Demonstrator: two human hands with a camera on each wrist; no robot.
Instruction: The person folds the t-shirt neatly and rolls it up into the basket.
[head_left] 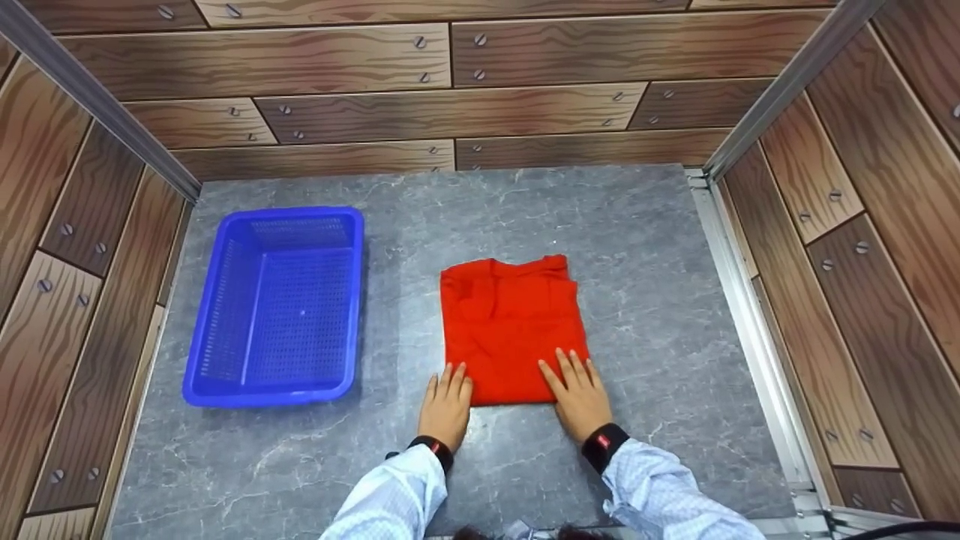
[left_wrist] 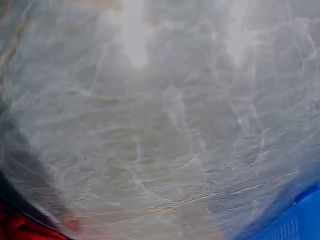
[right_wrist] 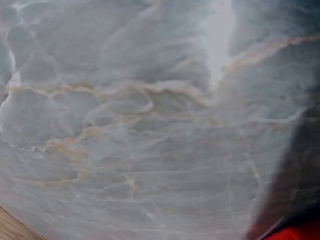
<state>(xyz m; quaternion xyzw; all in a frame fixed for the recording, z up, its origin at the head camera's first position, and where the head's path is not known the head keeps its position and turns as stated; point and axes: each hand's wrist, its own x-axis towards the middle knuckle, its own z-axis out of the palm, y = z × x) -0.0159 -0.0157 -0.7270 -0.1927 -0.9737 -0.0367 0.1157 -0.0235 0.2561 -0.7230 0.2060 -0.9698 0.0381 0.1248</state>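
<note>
A red garment (head_left: 510,322), folded into a near-square with a collar-like edge at its far side, lies flat in the middle of the grey marbled table. Along its near left edge my left hand (head_left: 446,405) rests with straight fingers, the fingertips at the cloth's border. My right hand (head_left: 581,397) lies on the near right corner, its fingers spread and extended over the fabric. Only a corner of the red garment (left_wrist: 25,227) shows in the left wrist view, and a sliver of it at the lower right of the right wrist view. Neither wrist view shows the fingers.
To the left of the garment stands a blue plastic basket (head_left: 356,300) with perforated walls and nothing in it. Wood-patterned panels (head_left: 360,60) enclose the table at the back and both sides. A metal rail (head_left: 750,337) runs along the right edge.
</note>
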